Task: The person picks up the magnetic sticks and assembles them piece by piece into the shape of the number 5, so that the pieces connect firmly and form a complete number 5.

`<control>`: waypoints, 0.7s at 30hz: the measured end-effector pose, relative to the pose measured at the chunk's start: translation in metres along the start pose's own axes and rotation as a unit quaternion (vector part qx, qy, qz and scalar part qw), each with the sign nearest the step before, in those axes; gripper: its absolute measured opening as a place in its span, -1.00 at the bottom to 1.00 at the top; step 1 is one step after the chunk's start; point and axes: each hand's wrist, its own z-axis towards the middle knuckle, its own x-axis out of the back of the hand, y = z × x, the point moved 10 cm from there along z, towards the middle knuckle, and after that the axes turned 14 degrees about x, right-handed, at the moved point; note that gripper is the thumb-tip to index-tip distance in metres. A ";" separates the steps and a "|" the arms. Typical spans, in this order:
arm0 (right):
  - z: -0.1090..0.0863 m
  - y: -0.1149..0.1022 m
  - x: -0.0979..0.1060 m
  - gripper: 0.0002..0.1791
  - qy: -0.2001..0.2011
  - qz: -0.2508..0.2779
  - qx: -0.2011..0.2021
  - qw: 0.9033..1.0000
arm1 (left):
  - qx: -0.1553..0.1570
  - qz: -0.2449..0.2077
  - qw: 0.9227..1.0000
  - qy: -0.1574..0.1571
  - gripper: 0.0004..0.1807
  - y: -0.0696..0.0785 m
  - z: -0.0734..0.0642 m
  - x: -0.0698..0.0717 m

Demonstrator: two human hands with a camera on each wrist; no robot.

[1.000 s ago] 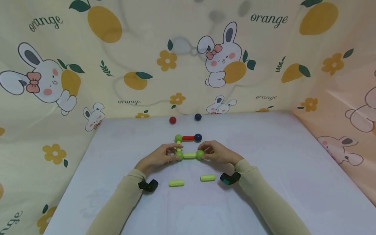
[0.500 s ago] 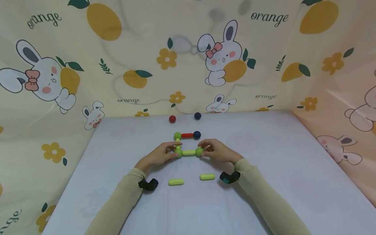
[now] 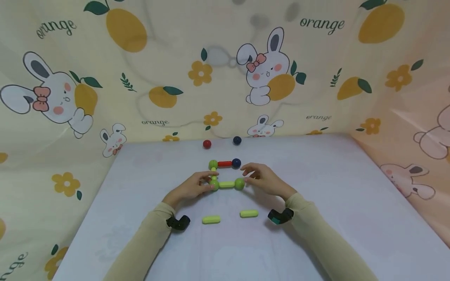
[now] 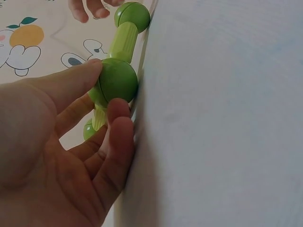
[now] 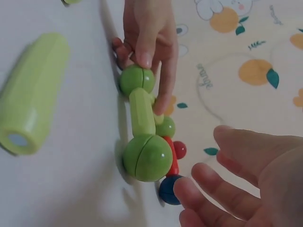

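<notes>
A joined chain of balls and rods lies on the white table. My left hand pinches the green corner ball between thumb and fingers. From that ball a light green rod runs right to a green end ball. Another light green rod, partly hidden by my left fingers, leads back to a far green ball. A red rod links that one to a dark blue ball. My right hand holds nothing; its spread fingers hover just right of the end ball.
Two loose light green rods, the left one and the right one, lie nearer the front. A loose red ball and a loose dark blue ball sit by the printed backdrop.
My right hand has let go of the green end ball and moved slightly right, its fingers spreading. My left hand keeps its pinch on the corner ball.
</notes>
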 end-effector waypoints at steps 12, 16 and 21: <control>-0.024 -0.013 -0.007 -0.60 -0.016 0.059 0.009 0.998 | -0.012 0.003 1.000 -0.001 -0.48 0.003 -0.001 -0.002; -0.036 -0.015 -0.011 -0.61 -0.024 0.084 0.012 0.996 | -0.016 0.005 1.000 -0.001 -0.47 0.003 -0.001 -0.003; -0.047 -0.018 -0.018 -0.58 -0.042 0.085 0.002 0.995 | -0.008 0.005 1.000 0.004 -0.47 0.002 0.000 -0.001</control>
